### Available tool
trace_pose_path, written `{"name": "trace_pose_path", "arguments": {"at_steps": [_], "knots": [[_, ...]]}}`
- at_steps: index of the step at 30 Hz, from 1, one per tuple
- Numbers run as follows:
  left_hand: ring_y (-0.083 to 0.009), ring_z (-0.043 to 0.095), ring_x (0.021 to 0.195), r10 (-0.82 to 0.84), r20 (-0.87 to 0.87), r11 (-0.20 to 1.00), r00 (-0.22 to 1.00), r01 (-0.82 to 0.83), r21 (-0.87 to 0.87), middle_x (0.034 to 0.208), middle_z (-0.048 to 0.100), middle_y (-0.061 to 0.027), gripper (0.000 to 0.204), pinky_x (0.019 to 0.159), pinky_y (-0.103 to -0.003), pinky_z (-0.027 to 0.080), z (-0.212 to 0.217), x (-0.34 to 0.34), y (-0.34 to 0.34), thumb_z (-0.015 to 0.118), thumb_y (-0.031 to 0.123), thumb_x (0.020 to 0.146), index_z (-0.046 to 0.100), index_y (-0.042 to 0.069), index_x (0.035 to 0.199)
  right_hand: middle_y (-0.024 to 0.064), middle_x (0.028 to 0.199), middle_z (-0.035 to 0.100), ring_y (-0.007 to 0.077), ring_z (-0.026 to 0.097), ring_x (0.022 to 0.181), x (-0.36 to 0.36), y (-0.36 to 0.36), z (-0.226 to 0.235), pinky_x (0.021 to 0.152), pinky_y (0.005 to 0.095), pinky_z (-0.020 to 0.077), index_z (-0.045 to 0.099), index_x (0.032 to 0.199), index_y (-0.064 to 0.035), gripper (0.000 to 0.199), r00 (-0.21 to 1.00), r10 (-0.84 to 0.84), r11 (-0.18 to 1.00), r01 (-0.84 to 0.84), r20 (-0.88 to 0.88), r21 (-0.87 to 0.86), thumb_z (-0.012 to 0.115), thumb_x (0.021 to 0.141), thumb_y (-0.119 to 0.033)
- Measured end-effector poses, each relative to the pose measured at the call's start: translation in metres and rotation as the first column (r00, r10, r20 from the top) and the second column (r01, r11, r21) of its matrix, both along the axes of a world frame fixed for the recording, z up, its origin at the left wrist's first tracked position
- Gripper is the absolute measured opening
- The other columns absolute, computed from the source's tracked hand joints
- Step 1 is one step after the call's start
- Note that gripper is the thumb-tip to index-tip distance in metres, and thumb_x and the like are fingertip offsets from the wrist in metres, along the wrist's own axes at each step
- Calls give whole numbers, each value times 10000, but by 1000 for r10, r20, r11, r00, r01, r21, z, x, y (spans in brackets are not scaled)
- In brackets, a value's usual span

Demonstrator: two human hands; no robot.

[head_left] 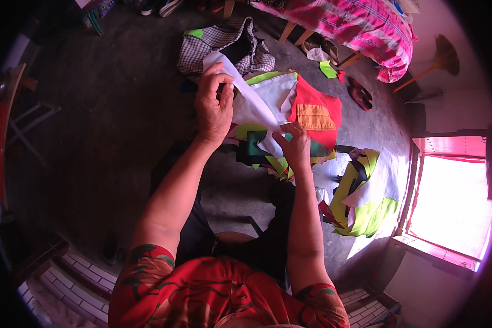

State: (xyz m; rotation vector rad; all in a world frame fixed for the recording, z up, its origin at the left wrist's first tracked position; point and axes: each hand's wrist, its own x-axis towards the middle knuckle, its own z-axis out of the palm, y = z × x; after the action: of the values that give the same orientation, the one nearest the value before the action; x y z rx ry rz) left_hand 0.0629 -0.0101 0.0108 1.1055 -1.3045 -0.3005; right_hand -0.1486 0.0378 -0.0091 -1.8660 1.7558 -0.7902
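Note:
A long strip of white cloth (250,97) stretches slantwise between my two hands. Its upper end is pinched in my left hand (214,104), fingers curled and thumb pressing near the edge. Lower down, my right hand (295,143) grips the strip between thumb and fingers. Beneath and beyond the strip lies a pile of cloth pieces: a pale piece (265,87), a red piece (325,101) with an orange patch (315,117), and dark green scraps (255,143). What supports the pile is hidden.
A checked cloth bag (202,56) sits on the floor ahead. Yellow-green and white cloth (366,202) is heaped at the right, near a bright window (448,205). A pink plaid cover (361,27) hangs at the far right; a broom (445,57) leans by the wall. Dark red shoes (359,94) lie nearby.

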Motion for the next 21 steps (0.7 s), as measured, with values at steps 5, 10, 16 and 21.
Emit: {"name": "trace_pose_path", "arguments": {"at_steps": [5,10,16,21], "knots": [[-243,549,1007,18,-136,999,991,-11,47,1113,548,-119,123,902,-333,423,-5,8,-4,549,-54,825,534,20,921,58,903,640,202,590,853,-3,5,27,815,303,433,653,852,-16,248,951,202,940,-255,235,226,757,672,-151],[-143,545,963,-186,-400,963,897,247,107,1122,562,-88,129,877,-270,426,-3,3,-2,536,-45,846,532,25,954,40,856,647,160,592,873,4,8,36,801,291,441,652,896,-29,270,826,403,691,-557,393,461,744,714,-205],[-61,516,863,-367,-911,554,185,831,-54,1075,613,-43,145,776,-201,410,0,-2,-3,496,-25,853,538,70,953,114,1049,621,193,565,999,9,8,10,846,340,438,556,1157,-39,572,874,182,909,-325,451,262,725,744,-396],[-100,537,958,-542,-767,310,343,930,197,1097,608,-56,127,886,-255,412,5,-7,10,503,2,830,546,62,933,106,1074,570,176,508,999,15,6,24,897,301,386,501,1193,50,666,645,53,903,-356,763,239,669,790,-453]]}}
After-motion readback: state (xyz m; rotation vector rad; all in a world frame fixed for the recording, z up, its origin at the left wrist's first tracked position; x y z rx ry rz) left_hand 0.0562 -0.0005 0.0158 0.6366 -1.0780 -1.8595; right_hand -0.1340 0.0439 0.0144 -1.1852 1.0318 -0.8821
